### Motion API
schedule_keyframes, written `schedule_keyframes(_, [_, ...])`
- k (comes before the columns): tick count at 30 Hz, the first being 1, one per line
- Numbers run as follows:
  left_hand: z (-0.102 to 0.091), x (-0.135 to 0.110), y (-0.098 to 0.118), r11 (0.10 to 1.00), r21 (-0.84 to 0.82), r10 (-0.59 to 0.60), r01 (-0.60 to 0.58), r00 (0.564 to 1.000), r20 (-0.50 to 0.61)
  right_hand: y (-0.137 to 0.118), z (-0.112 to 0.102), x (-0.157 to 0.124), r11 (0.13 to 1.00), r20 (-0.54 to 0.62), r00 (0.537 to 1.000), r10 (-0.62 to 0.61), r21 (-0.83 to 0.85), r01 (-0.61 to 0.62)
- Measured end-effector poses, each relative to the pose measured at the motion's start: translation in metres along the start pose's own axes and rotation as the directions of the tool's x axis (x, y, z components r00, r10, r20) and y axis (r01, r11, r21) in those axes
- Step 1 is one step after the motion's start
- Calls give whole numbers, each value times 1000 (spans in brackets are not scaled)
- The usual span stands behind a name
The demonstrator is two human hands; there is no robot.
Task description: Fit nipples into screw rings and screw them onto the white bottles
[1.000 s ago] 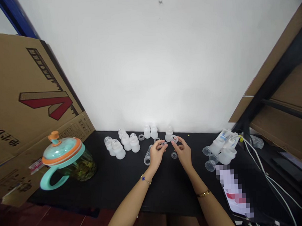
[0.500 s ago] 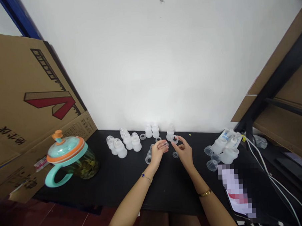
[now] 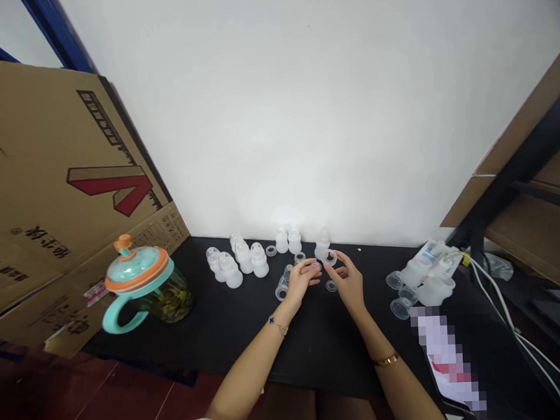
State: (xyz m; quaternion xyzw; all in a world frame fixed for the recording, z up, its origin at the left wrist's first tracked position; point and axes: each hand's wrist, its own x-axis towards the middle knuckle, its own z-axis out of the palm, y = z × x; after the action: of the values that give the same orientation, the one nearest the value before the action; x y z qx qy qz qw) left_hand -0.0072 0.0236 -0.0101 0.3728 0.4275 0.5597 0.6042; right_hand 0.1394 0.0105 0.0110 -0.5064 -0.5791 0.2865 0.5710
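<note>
Between the thumb and fingers of my right hand (image 3: 348, 282) is a clear bottle collar ring (image 3: 329, 257), held up on edge. My left hand (image 3: 301, 279) faces it a short way off, its fingers closed on a small clear silicone nipple (image 3: 315, 266), partly hidden by the fingers. Just behind the ring stands a white baby bottle (image 3: 322, 238). Beneath my right hand a loose ring (image 3: 331, 286) lies on the black table (image 3: 314, 351). Beside my left hand are more clear rings and nipples (image 3: 282, 291), partly covered by it.
Several capped baby bottles (image 3: 230, 271) stand to the left, two more bottles (image 3: 295, 240) by the wall. Right: clear caps (image 3: 400, 307), bottle bodies (image 3: 435, 288), a pixelated phone (image 3: 449, 363) and white cables (image 3: 500, 305). A lidded tea jug (image 3: 149, 293) stands near a cardboard box (image 3: 75, 200).
The camera view has shifted slightly, so everything sits a little further right. Both hands keep nearly the same pose, each still holding its part.
</note>
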Motion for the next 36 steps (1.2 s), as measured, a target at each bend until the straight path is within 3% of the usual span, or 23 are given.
schedule_keyframes(17, [-1, -1, -1, 1000, -23, -18, 19, 999, 42, 6, 2, 0, 993, 57, 998, -26, -117, 33])
schedule_keyframes(29, [-4, 2, -4, 996, -67, -55, 62, 993, 105, 8, 4, 1, 987, 68, 989, -131, -82, 137])
schedule_keyframes(36, [-5, 5, -7, 988, -117, -88, 98, 992, 86, 13, 5, 2, 982, 78, 987, -142, -117, 150])
